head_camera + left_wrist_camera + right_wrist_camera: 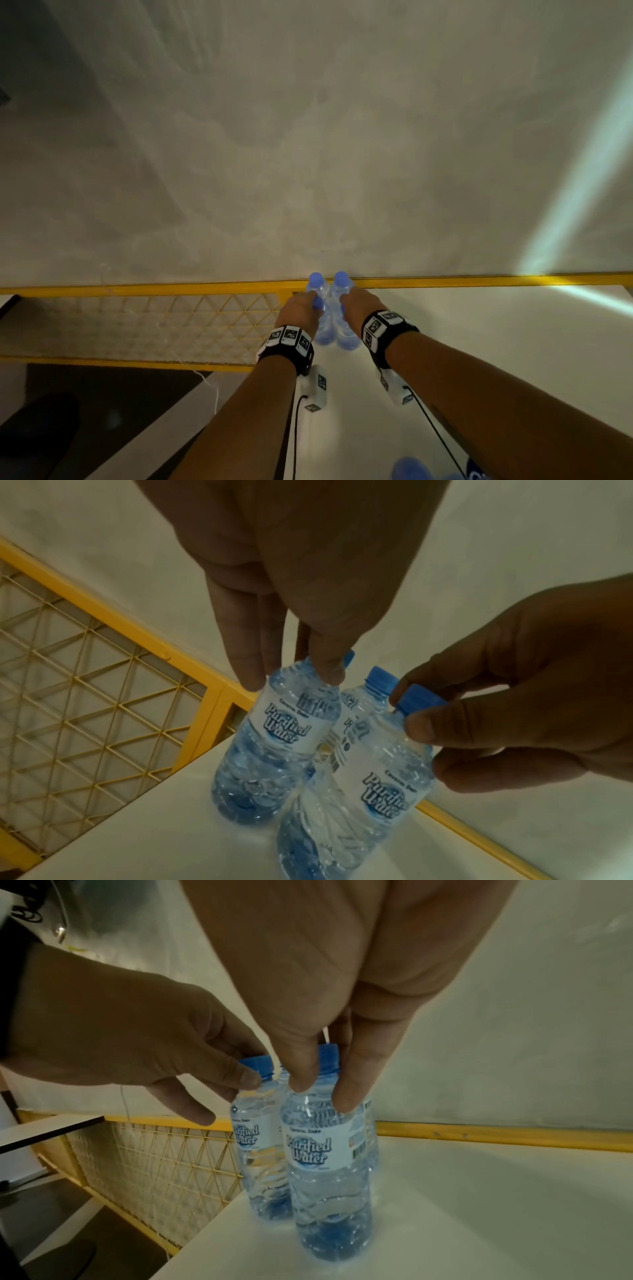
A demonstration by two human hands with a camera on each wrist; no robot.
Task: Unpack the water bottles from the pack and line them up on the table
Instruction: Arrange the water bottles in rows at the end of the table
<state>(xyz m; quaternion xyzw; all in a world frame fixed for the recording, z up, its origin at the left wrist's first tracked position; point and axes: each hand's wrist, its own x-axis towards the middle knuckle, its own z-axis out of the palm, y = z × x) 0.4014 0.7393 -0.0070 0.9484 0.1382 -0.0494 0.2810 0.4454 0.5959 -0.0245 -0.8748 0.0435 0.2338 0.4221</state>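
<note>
Several clear water bottles with blue caps stand close together on the white table [479, 325], by its far left corner. My left hand [297, 308] pinches the neck of the near left bottle [322, 330], seen close up as the labelled bottle [287, 726]. My right hand [359, 305] pinches the neck of the near right bottle [346, 337], shown large as the bottle [325, 1153]. Both held bottles stand upright with their bases on the table. Two more caps [315, 278] rise just behind them. The pack is not clearly in view.
A yellow rail [445, 281] runs along the table's far edge against a grey wall. Left of the table lies a yellow mesh panel [154, 322] over a drop to dark floor. Blurred blue shapes [409, 469] sit at the bottom edge. Bare table stretches to the right.
</note>
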